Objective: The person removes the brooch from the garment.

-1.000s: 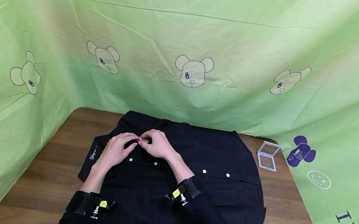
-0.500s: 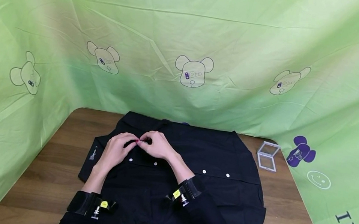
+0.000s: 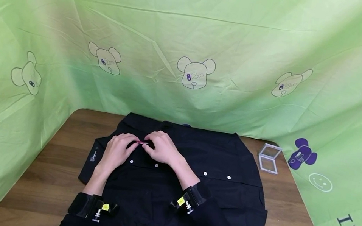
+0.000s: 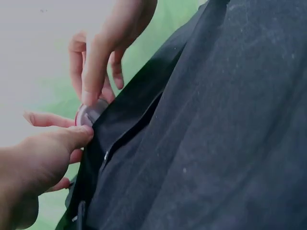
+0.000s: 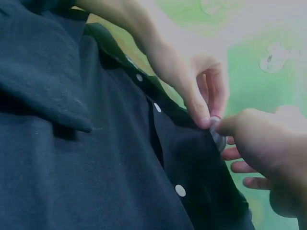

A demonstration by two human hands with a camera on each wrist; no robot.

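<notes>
A black shirt (image 3: 183, 147) with white buttons lies spread on the table. At its left part my left hand (image 3: 117, 150) pinches a small round badge (image 3: 142, 142) between thumb and fingers. This badge has a pinkish-red rim in the head view. In the left wrist view the badge's grey back (image 4: 88, 114) shows a thin pin-like line. My right hand (image 3: 163, 149) holds the badge's other side, thumb and forefinger around it. The right wrist view has the badge (image 5: 218, 136) between the fingertips of both hands, against the shirt's edge. Fingers partly cover it.
An open clear hinged case (image 3: 269, 158) sits on the wooden table (image 3: 50, 164) right of the shirt. Green fabric (image 3: 203, 24) with printed bear heads hangs behind and along the sides. A dark band with a camera is strapped to each wrist.
My right hand has shifted slightly right, its thumb and forefinger spreading a little. The badge, patterned earlier, now appears nearly edge-on. My left hand has stayed almost still.
</notes>
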